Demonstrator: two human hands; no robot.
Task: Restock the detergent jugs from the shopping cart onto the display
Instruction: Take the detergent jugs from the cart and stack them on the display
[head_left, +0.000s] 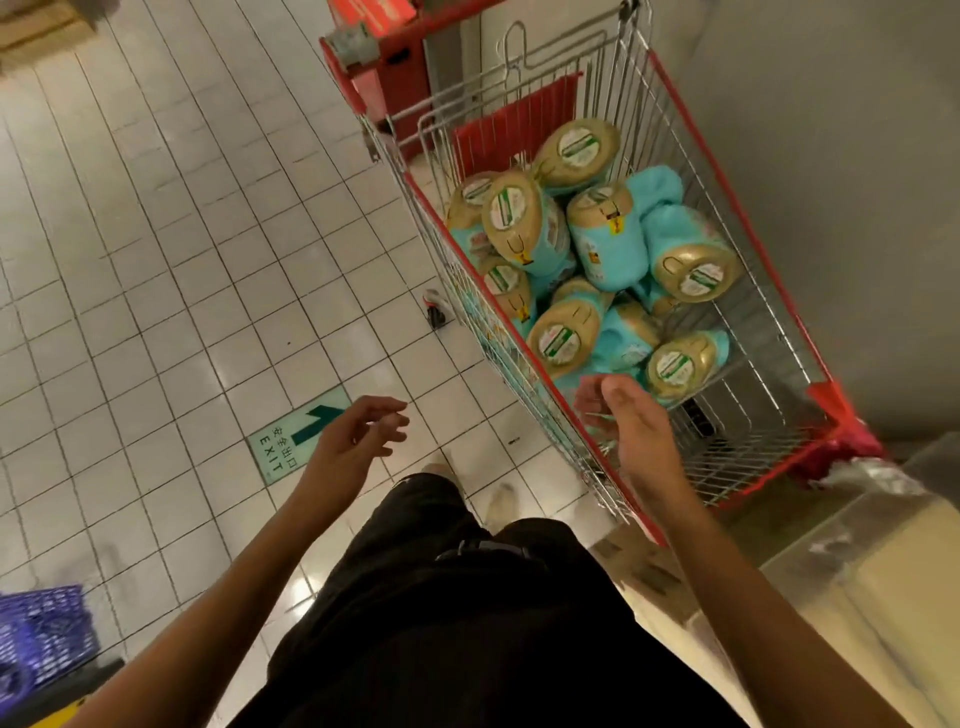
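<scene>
Beyond the right hand (619, 418), detergent jugs (605, 236) fill the cart (769, 312); that grip and the left hand's (358, 431) hang loose, empty.

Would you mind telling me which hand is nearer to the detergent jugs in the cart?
Right. The right hand is over the near rim of the shopping cart, just short of the nearest detergent jug. The left hand is out over the floor tiles, left of the cart.
</scene>
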